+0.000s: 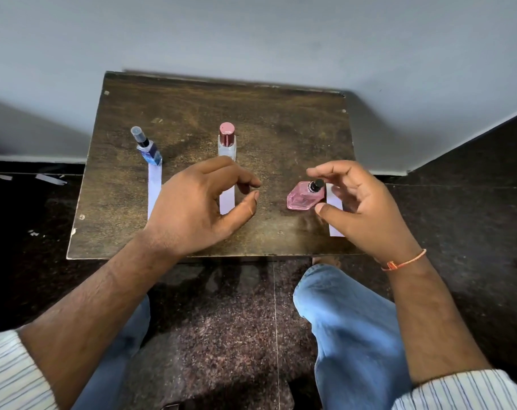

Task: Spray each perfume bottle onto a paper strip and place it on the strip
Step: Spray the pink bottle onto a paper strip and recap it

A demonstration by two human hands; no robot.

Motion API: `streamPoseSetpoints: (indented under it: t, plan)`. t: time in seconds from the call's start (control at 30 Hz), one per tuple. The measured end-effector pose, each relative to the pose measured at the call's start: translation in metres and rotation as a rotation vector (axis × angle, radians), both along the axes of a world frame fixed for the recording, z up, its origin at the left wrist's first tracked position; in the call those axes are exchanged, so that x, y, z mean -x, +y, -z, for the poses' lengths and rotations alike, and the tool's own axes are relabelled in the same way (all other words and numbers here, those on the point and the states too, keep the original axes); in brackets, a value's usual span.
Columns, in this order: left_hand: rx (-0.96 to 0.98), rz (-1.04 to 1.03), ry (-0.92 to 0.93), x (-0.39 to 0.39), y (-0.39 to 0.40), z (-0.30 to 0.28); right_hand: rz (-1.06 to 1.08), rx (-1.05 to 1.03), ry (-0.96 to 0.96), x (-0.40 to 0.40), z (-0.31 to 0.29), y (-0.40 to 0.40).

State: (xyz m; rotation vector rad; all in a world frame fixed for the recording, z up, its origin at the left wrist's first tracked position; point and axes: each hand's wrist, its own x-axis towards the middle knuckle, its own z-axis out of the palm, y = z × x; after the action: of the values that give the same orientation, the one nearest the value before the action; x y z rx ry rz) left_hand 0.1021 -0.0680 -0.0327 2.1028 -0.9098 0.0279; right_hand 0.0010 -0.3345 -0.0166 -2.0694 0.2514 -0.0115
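Note:
A blue bottle (147, 147) with a clear cap stands on the far end of the left paper strip (154, 190). On the far end of the middle strip (227, 199) stands a clear bottle (227, 142) with a dark red cap. A pink bottle (304, 196) with a black sprayer stands on the table just left of the right strip (335, 208). My right hand (366, 208) hovers beside the pink bottle with fingers loosely curled, not gripping it. My left hand (204, 202) hangs over the middle strip, fingers relaxed, holding nothing.
The small brown wooden table (280, 128) stands against a grey wall. Dark stone floor surrounds it, with paper scraps (48, 179) on the floor at the left. My knees in blue jeans (354, 321) are below the table's near edge.

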Motion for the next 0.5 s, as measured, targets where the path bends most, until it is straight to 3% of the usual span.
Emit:
streamPoseSetpoints:
  t: [0.17,0.33,0.5]
  plan:
    - [-0.014,-0.002,0.003,0.001,-0.006,0.001,0.247,0.406,0.094,0.005,0.003,-0.022]
    - [-0.013,-0.004,-0.002,0.002,-0.008,0.001,0.367,0.381,0.343,0.007,0.011,-0.034]
    - [-0.006,0.008,-0.018,0.004,-0.007,-0.001,0.505,0.299,0.281,0.006,0.010,-0.041]
